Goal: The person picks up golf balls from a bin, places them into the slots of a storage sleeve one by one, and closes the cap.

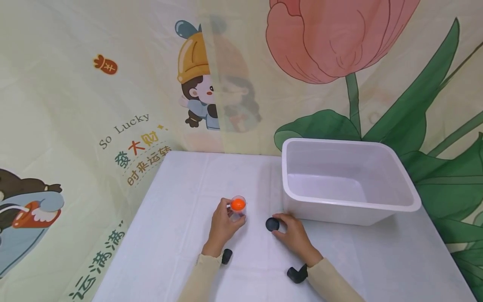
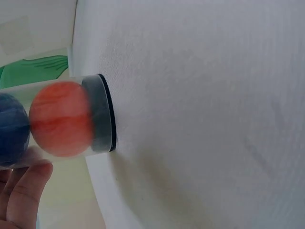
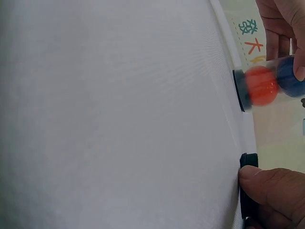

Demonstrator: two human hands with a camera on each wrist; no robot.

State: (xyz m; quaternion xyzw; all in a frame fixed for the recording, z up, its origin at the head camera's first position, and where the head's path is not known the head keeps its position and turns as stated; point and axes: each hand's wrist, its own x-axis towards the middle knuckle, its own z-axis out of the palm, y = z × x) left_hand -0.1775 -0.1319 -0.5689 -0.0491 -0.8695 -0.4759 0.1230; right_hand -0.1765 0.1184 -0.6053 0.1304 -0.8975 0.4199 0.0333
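Observation:
My left hand (image 1: 222,226) grips a clear plastic tube (image 1: 243,217) that stands upright on the table. An orange ball (image 1: 238,204) shows at its uncovered top end. In the left wrist view, a dark blue ball (image 2: 12,129) and a red-orange ball (image 2: 62,119) sit inside, above a black end cap (image 2: 101,114) at the base. To the right of the tube, my right hand (image 1: 296,238) pinches a round black lid (image 1: 272,224) between thumb and fingers. The right wrist view shows this lid (image 3: 249,160) low by the table surface, apart from the tube.
A large white plastic tub (image 1: 351,205) stands at the right rear of the white table (image 1: 256,268). A printed curtain (image 1: 234,63) hangs behind the table and along its left side. Black wrist devices (image 1: 296,274) sit at the sleeves.

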